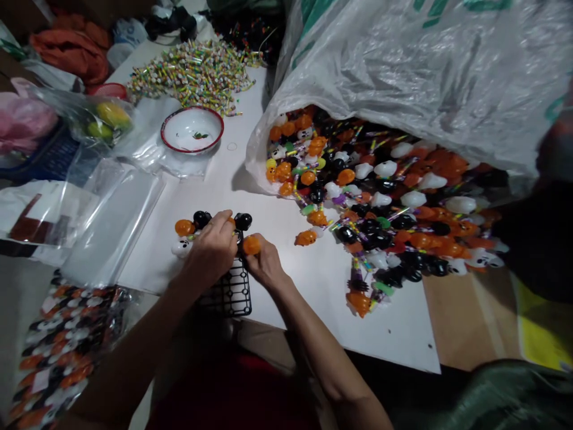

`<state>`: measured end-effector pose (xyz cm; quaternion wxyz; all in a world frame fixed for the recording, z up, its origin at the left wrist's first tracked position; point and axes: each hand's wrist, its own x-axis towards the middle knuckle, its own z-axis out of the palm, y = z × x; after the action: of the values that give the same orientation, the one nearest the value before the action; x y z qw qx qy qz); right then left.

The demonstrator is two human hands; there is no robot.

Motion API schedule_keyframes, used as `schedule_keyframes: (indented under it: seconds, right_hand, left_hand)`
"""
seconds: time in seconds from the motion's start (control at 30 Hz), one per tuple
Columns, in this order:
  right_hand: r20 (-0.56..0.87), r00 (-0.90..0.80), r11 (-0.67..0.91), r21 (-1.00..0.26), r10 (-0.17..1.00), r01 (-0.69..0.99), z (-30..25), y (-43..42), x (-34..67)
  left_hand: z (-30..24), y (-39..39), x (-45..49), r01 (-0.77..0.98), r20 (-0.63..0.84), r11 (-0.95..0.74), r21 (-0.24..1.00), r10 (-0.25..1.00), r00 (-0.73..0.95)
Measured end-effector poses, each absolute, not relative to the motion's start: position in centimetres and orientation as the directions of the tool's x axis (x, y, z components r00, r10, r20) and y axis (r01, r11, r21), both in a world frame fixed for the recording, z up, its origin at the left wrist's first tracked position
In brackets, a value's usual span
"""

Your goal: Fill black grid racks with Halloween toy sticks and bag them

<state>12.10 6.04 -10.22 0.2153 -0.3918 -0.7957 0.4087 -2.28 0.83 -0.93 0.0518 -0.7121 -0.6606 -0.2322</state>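
Observation:
A black plastic grid rack [236,294] lies near the table's front edge, under my hands. Along its far side stand several Halloween toppers: an orange one [184,227], a white ghost face [181,246] and black ones such as the black topper [243,221]. My left hand [212,243] is over the rack with its fingers curled down among the toppers; what its fingertips grip is hidden. At the rack's right side, my right hand [267,261] is closed on an orange topper [251,245], whose lower part my fingers cover.
A large plastic bag [403,65] spills many toppers on sticks [376,233] at the right. An enamel bowl [192,149], clear plastic bags [119,221] and a heap of small colourful tubes [192,74] occupy the left and back. Packed toppers [58,346] lie below left.

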Motion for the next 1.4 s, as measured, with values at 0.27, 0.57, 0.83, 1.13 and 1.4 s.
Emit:
schedule_keyframes:
  seconds: [0.27, 0.57, 0.83, 1.13, 1.4]
  right_hand:
    - [-0.204, -0.646, 0.525, -0.433, 0.735, 0.733, -5.2, 7.4, 9.5]
    - [-0.047, -0.655, 0.533, -0.538, 0.754, 0.653, -7.2, 7.7, 9.8]
    - [0.136, -0.657, 0.658, -0.335, 0.742, 0.674, -2.2, 21.6, 13.9]
    - [-0.002, -0.722, 0.720, 0.087, 0.692, 0.689, -1.9, 26.2, 12.1]
    - [0.063, -0.808, 0.802, 0.096, 0.586, 0.589, -2.2, 21.4, 19.4]
  left_hand:
    - [-0.7, 1.8, -3.8, 0.946, 0.411, -0.145, 0.291, 0.911, 0.014]
    - [0.7, 4.2, -3.7, 0.984, 0.168, -0.179, 0.007, 0.970, 0.175]
    - [0.8, 5.0, -2.0, 0.981, 0.135, -0.189, -0.040, 0.972, 0.193]
    - [-0.6, 1.3, 3.4, 0.893, 0.362, -0.446, 0.050, 0.842, 0.400]
    - [-9.5, -4.6, 0.1, 0.933, 0.138, -0.251, 0.258, 0.965, 0.222]
